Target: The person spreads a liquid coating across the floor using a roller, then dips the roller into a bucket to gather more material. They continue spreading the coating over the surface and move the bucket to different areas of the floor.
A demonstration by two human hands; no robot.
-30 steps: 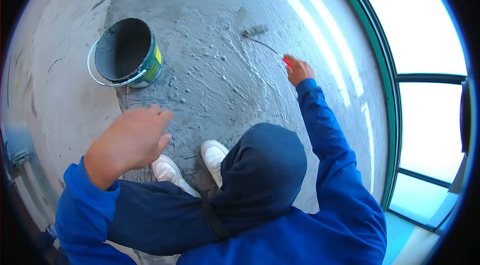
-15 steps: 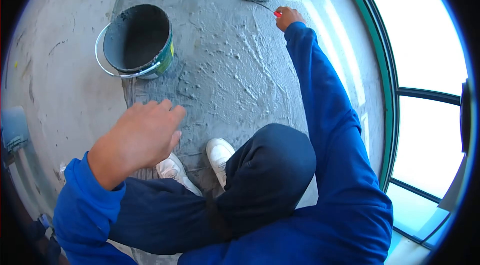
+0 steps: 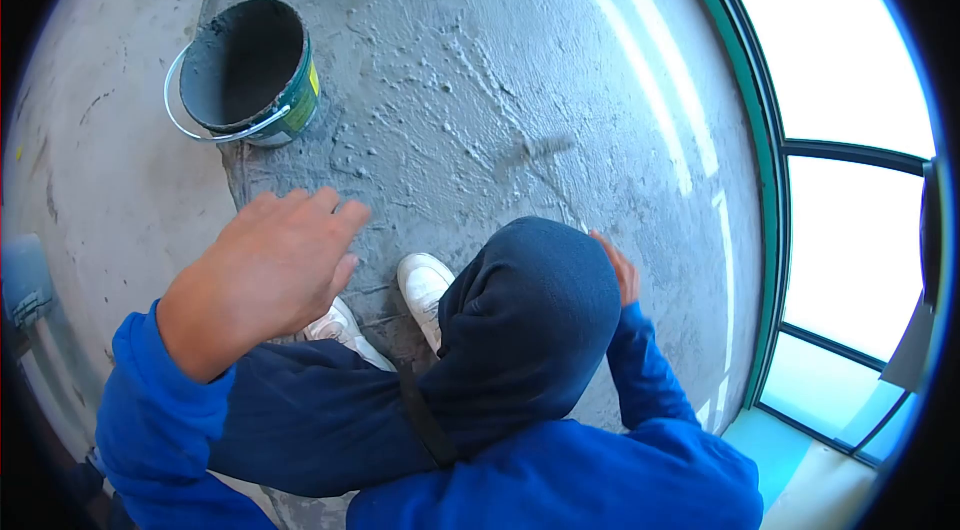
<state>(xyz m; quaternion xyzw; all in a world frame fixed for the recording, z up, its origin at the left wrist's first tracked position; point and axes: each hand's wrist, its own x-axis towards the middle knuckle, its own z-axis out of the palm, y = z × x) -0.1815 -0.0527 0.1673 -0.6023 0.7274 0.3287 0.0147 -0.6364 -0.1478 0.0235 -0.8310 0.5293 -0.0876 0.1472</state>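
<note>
My right hand (image 3: pixel 622 272) is partly hidden behind my raised knee, closed on the handle of a small paint roller. The roller (image 3: pixel 545 147) is blurred and lies against the wet grey coating (image 3: pixel 430 120) on the floor in front of my knee. Above my other leg, my left hand (image 3: pixel 275 255) hangs loosely with bent fingers and nothing visible in it. Beyond that hand stands a green bucket (image 3: pixel 298 110), its inside coated grey and its wire handle dropped to one side.
My white shoes (image 3: pixel 425 292) stand at the coating's near edge. Along the right runs a green-framed window (image 3: pixel 745 80). Paler floor (image 3: pixel 110 160) stretches to the left, where a wide tool with a bluish head (image 3: pixel 25 280) shows at the view's edge.
My right hand has drawn the roller back from the far floor toward my knee. My left hand stays nearly in place. The bucket appears slightly farther left as the view shifts.
</note>
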